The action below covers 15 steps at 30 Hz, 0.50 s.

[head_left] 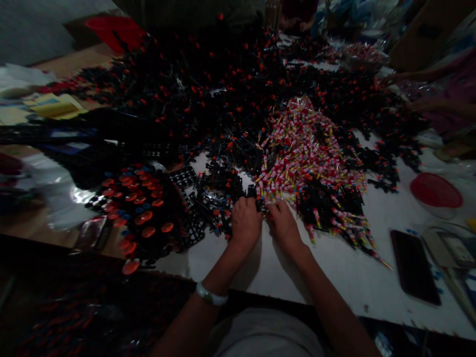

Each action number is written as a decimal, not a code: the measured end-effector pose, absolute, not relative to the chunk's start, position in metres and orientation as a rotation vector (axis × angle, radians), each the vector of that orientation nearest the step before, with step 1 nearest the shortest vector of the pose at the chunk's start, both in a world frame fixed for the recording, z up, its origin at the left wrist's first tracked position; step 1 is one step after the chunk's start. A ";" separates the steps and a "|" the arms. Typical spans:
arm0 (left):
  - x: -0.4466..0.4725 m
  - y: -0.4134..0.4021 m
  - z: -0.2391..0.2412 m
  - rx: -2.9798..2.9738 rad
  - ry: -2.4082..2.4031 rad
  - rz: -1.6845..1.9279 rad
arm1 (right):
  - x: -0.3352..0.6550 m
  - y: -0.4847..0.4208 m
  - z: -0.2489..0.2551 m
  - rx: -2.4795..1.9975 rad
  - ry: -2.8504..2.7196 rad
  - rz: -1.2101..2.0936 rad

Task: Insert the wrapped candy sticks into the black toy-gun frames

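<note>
My left hand [246,222] is closed, its fingers curled round a small black plastic piece [260,202] that is mostly hidden. Just to its right, my right hand [283,224] is pinched shut close to the same piece; what lies in its fingers is too dark and small to name. Right beyond the hands spreads a heap of small pink, white and yellow wrapped tubes [301,148]. More black plastic parts with orange and blue bits [217,196] lie loose to the left of my left hand. A cluster of black parts and tubes [345,218] lies to the right.
A large heap of black parts with orange tips [208,74] covers the back. At left stand black pieces with orange discs [145,203] beside a black grid basket [191,230]. A phone [414,267], a red mesh lid [436,190] and a person's arm [427,74] are at right.
</note>
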<state>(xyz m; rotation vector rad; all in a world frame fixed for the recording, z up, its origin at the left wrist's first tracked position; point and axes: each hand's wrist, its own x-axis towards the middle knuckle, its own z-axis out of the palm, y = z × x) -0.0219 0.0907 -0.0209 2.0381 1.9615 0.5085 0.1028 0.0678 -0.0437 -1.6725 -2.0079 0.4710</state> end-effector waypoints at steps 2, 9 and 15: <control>-0.027 0.087 -0.025 1.868 1.871 0.642 | 0.105 0.068 -0.046 -1.744 -2.042 0.417; -0.041 0.080 -0.028 0.837 1.318 1.159 | 0.124 0.057 -0.055 -1.824 -1.936 0.379; -0.035 0.063 -0.021 0.647 1.197 1.210 | 0.116 0.026 -0.037 -1.637 -1.635 0.924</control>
